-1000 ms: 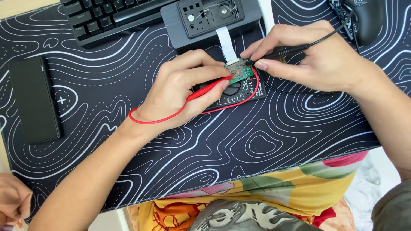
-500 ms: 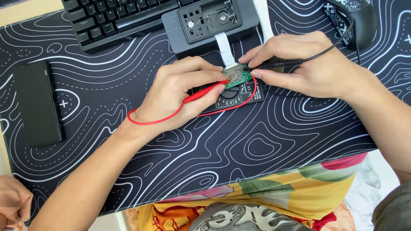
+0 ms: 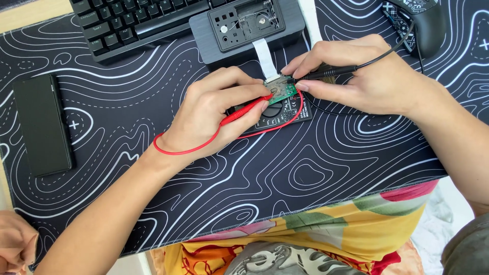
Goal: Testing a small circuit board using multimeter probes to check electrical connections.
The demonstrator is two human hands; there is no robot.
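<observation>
Keep left hand [image 3: 219, 114] pinched on red probe [image 3: 244, 111] and right hand [image 3: 367, 76] pinched on black probe [image 3: 326, 73], tips steady on green circuit board [image 3: 283, 90], upper centre, above multimeter [image 3: 280, 113].

Two hands at work: left hand [image 3: 219, 114], right hand [image 3: 367, 76].

Two probes: one red probe [image 3: 244, 109] in the left hand, one black probe [image 3: 326, 73] in the right hand.

One small green circuit board [image 3: 281, 89] between the fingertips.

One black multimeter [image 3: 282, 113] under the board.

One grey device [image 3: 249, 25] beyond the hands.

One keyboard [image 3: 137, 20], one mouse [image 3: 425, 23], one black flat case [image 3: 43, 125] left of the left hand, one desk mat [image 3: 305, 178].
</observation>
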